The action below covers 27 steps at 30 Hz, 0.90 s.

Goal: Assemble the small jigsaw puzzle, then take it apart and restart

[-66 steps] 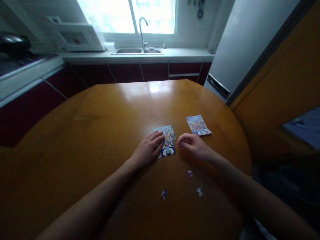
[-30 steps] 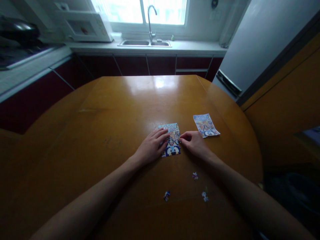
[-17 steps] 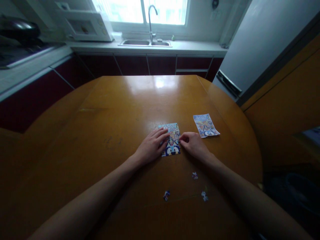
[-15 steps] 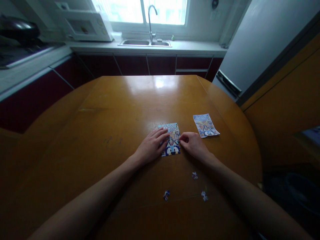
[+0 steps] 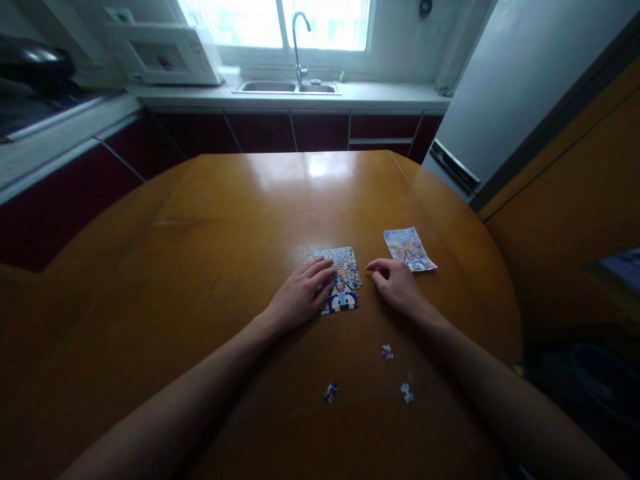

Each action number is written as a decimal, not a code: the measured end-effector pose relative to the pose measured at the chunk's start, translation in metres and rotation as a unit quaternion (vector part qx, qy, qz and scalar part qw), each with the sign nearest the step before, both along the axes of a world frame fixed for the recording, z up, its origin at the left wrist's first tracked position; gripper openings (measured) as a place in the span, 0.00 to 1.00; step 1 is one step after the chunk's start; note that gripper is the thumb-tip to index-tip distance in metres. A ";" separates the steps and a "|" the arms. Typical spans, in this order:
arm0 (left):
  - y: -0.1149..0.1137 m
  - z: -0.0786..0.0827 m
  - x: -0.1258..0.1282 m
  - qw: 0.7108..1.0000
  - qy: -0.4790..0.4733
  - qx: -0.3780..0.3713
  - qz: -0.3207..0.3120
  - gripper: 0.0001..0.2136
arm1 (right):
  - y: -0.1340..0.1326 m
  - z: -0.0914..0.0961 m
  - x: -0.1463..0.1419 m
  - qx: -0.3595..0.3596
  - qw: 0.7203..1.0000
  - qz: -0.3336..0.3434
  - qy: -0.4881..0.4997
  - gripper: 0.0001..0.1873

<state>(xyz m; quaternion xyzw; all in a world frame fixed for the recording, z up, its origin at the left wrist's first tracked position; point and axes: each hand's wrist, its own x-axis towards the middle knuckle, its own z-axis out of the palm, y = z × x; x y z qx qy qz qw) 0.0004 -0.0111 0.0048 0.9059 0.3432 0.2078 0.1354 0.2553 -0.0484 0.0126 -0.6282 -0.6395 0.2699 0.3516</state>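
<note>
My left hand [image 5: 304,285] lies with its fingers stretched over the left side of a small jigsaw puzzle [image 5: 345,267], hiding that part. The puzzle is colourful, with a blue cartoon dog's face along its bottom, and its right edge is uneven. Just right of it, apart from the edge, my right hand [image 5: 397,283] has curled fingers, with thumb and index tips close together. Whether a piece is between them cannot be made out. Nearer me lie three loose jigsaw pieces: one left [image 5: 331,392], one right [image 5: 407,392] and one farther up [image 5: 387,351].
A creased picture sheet [image 5: 410,249] with similar artwork lies beyond my right hand, which overlaps its lower edge. The wooden table [image 5: 225,220] has a rounded edge. Past it stand a counter with a sink [image 5: 270,87], a microwave [image 5: 165,57] and a fridge [image 5: 520,80].
My right hand has drawn back slightly to the right, off the puzzle's edge, showing more of that side. My left hand stays on the puzzle. The view has shifted a little.
</note>
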 end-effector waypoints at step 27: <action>0.001 -0.001 -0.001 1.000 -0.002 -0.007 -0.012 0.16 | -0.005 0.008 -0.012 -0.017 0.991 0.091 -0.097 0.14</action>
